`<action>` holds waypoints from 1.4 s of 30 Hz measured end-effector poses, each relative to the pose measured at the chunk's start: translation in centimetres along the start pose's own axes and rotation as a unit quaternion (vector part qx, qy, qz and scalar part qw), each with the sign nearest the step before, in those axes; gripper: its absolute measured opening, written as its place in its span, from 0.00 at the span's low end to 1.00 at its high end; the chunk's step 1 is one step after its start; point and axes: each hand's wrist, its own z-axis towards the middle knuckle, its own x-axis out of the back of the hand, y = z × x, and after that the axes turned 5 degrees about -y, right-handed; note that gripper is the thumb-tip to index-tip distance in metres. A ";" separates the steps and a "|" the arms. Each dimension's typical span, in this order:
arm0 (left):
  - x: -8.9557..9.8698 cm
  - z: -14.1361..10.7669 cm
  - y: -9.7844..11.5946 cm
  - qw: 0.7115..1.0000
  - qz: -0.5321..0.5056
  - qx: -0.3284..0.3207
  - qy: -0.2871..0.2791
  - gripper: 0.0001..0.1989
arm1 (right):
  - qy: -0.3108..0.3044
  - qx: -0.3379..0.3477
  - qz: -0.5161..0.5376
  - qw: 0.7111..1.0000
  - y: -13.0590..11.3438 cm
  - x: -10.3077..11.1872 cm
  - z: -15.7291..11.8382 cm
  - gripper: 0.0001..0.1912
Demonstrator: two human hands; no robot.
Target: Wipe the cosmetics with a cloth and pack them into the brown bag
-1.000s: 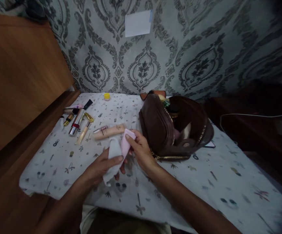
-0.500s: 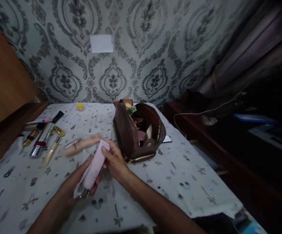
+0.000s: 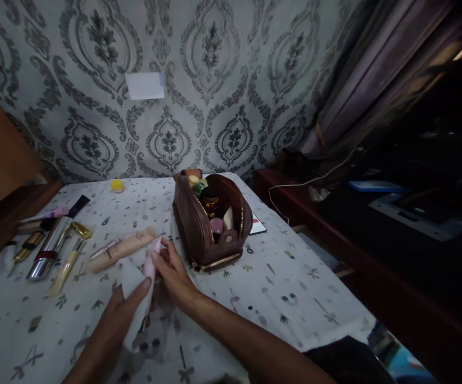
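No legible txt: beige tube (image 3: 123, 249) bears faint dark print, too sm. & blurry to read; any lettering on held pink tube (image 3: 147, 268) or white wall sheet (image 3: 145, 86) can't be made out

Patterned wallpaper (image 3: 201, 120), white paper (image 3: 145, 86), curtain (image 3: 358, 88)

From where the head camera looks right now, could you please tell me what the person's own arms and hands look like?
The left hand and right hand are both ungloved. Neither the left forearm nor the right forearm shows a sleeve, watch or bracelet; both look slender. No ring is discernible, though some fingers are hidden or dim.
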 end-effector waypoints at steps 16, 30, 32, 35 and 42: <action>0.8 2.8 2.1 0.975 0.083 -0.195 0.065 0.20 | -0.152 -0.101 0.073 0.981 1.2 -1.9 -2.0 0.35; 3.4 5.3 5.2 0.935 -0.355 0.013 0.011 0.25 | -0.293 -0.223 0.206 0.907 0.4 -1.9 -2.5 0.27; 3.6 5.3 4.9 0.919 -0.395 0.005 -0.007 0.28 | -0.318 -0.255 0.240 0.881 0.2 -1.5 -2.0 0.26; 3.6 5.5 4.0 0.881 -0.465 -0.064 -0.065 0.29 | -0.339 -0.297 0.264 0.853 0.2 -1.1 -1.4 0.28; 3.3 6.2 3.3 0.847 -0.509 -0.109 -0.105 0.25 | -0.300 -0.285 0.204 0.887 1.2 -1.8 -1.7 0.33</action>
